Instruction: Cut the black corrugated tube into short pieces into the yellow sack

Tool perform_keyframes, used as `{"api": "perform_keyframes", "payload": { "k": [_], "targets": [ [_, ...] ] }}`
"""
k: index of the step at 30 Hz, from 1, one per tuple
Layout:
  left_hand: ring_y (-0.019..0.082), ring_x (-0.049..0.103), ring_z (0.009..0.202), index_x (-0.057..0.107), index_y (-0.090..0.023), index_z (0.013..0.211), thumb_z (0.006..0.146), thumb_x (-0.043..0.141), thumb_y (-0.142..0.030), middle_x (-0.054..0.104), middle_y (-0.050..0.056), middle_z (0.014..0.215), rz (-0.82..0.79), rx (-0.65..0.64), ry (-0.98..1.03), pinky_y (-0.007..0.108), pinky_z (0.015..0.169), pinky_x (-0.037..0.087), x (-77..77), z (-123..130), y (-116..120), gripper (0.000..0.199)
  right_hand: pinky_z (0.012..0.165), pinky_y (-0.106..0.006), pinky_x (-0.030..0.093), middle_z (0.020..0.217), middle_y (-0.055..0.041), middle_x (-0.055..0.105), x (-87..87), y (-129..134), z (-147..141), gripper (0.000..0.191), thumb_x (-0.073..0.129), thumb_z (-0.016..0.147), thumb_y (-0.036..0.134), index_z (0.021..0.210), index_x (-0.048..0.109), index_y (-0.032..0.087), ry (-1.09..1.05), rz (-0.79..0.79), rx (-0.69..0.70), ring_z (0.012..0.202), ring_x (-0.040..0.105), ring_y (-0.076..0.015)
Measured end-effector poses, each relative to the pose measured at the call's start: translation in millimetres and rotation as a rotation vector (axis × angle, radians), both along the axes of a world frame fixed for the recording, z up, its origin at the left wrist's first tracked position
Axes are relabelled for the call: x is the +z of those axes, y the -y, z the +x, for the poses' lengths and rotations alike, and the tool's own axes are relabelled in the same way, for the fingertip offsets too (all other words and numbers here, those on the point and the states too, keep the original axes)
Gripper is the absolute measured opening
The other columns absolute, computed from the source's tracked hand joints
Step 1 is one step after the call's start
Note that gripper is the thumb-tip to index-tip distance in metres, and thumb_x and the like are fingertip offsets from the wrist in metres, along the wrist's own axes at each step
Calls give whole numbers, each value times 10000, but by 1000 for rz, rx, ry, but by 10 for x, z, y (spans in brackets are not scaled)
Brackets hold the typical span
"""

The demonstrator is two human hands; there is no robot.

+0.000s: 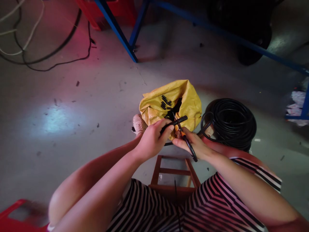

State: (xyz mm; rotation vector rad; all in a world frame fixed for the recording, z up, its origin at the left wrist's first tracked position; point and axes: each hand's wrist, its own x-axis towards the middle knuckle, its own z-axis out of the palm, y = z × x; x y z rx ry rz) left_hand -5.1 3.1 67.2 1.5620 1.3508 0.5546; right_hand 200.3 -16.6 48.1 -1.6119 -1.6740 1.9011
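Observation:
My left hand (152, 138) is closed around a black ribbed tube (182, 119), whose end sticks out to the right past my fingers. My right hand (196, 145) grips a pair of scissors (188, 146) with black and orange handles. The scissor blades cross the tube just beyond my left fingertips; whether they bite into it I cannot tell. Beneath both hands a yellow bag (193, 98) lies open on the floor. Several short black tube pieces (165, 102) rest on its folded side, and the dark inside is mostly hidden.
A coil of black tubing (241, 129) lies right of the bag. A wooden stool frame (175, 171) stands between my legs. Blue metal legs (120, 32) and a red plastic stool (116, 13) are ahead; loose cables (55, 51) run at far left.

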Motion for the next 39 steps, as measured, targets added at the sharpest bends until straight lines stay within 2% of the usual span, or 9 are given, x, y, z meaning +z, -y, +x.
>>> {"api": "perform_keyframes", "payload": {
  "k": [5,10,13,17,21,26,34,39],
  "targets": [
    [194,647,830,634,-175,989,1012,479,-313,713,58,914,-7,-79,-27,318,761,487,-26,-21,5,209,745,-323,433,883,-26,605,26,-46,2,483,627,887,661,1028,529,210,2,-26,48,800,573,-195],
    [225,682,897,643,-184,1052,1030,439,-326,736,85,1000,-8,-215,-100,326,776,484,-59,-40,9,249,762,-329,438,938,-38,596,84,-114,33,502,659,862,670,1012,529,209,-3,-46,120,854,580,-207],
    [223,687,874,646,-186,1038,1033,431,-319,735,83,971,-7,-267,-101,317,757,480,-67,-44,10,253,759,-319,444,956,-40,603,91,-134,48,506,682,852,655,1024,532,203,-4,-35,115,867,585,-204],
    [217,681,853,648,-194,1017,1032,424,-306,733,74,936,14,-303,-108,310,740,480,-62,-71,-1,251,697,-292,429,861,-21,601,47,-123,49,487,712,825,645,948,541,206,19,-15,104,787,567,-184],
    [213,681,858,654,-200,1030,1037,425,-320,730,72,951,1,-311,-113,307,743,493,-76,-132,-13,259,643,-271,400,794,-10,608,-27,-85,43,485,747,791,639,912,572,204,52,5,69,708,548,-166],
    [205,657,842,631,-197,1056,1054,410,-357,708,60,940,-23,-303,-86,309,750,489,-95,-200,-39,273,656,-275,391,778,-14,630,-51,-69,38,496,731,786,662,900,625,191,94,-9,61,706,553,-173],
    [167,564,722,562,-190,920,1043,424,-348,610,27,806,-46,-192,-17,294,703,464,-92,-236,-82,243,544,-249,274,609,38,457,-88,-31,-18,545,728,737,708,698,552,194,79,-58,-52,592,399,-123],
    [170,570,730,578,-188,957,1030,430,-359,622,34,840,-65,-161,-14,295,698,461,-178,-240,-58,237,525,-251,270,533,45,429,-130,1,-46,581,708,716,745,634,524,201,73,-105,-72,546,382,-116]
  ]
}}
